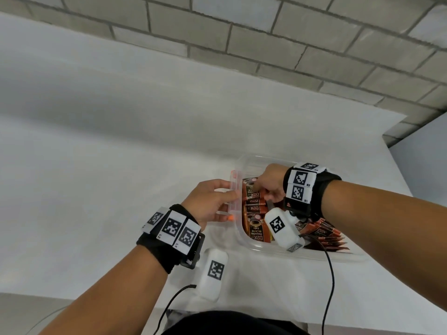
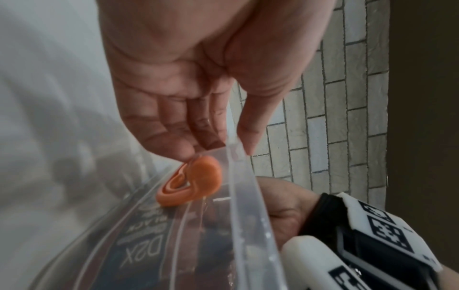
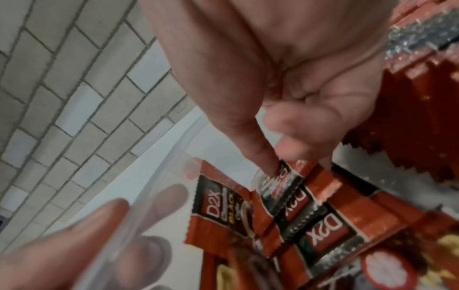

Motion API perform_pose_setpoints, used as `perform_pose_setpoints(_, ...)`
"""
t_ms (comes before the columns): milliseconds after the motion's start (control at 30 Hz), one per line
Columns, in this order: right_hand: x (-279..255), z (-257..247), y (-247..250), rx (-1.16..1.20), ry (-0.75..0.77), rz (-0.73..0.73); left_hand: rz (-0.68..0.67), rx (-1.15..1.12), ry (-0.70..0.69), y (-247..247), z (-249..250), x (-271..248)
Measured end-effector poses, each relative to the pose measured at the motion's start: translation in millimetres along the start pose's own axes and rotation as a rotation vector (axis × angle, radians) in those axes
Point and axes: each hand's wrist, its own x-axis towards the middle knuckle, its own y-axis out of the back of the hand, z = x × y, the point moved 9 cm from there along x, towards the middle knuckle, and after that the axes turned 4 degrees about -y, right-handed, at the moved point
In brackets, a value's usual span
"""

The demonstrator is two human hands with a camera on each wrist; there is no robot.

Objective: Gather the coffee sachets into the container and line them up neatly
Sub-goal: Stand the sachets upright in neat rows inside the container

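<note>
A clear plastic container (image 1: 251, 157) stands on the white table and holds red-brown D2X coffee sachets (image 1: 256, 232). More sachets stand in a tight row (image 1: 324, 234) at its near right side. My left hand (image 1: 223, 195) pinches the container's clear side latch flap (image 1: 234, 187), thumb on the inner face and fingers outside, by the orange hinge (image 2: 196, 182). My right hand (image 1: 262, 189) reaches down inside the container. Its thumb and curled fingers pinch the top of one sachet (image 3: 283, 182) that lies among the others (image 3: 218, 212).
A grey brick wall (image 1: 266, 39) runs behind the white table (image 1: 108, 165). The table's right edge (image 1: 396, 151) is close to the container. Black cables (image 1: 331, 274) hang from the wrist units over the front edge.
</note>
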Motion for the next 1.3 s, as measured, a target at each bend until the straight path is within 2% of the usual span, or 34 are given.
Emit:
perform_pose_setpoints(100, -1.8, 10.8, -6.7, 0.031, -0.089, -0.073, -0.008, -0.009, 0.012, 0.1, -1.0, 1.3)
perform_pose_setpoints(233, -6.7, 14.2, -9.1, 0.061, -0.104, -0.068, -0.026, -0.007, 0.013, 0.0, -0.7, 3.6)
perform_pose_setpoints(500, -17.3, 0.7, -17.9, 0.087, 0.021, -0.028, -0.033, -0.018, 0.01, 0.1, -2.6, 4.4)
perform_pose_setpoints(667, -28.8, -8.5, -13.3, 0.011, 0.094, 0.022, -0.025, -0.017, 0.005, 0.2, -4.3, 4.7)
perform_pose_setpoints(1000, -23.0, -2.8, -15.4, 0.08, 0.065, 0.011, -0.018, -0.023, 0.006, 1.5, -8.3, 3.7)
perform_pose_setpoints(1300, -24.7, 6.0, -20.8, 0.158, 0.066, -0.084, -0.014, -0.004, 0.001, 2.6, -7.2, 3.5)
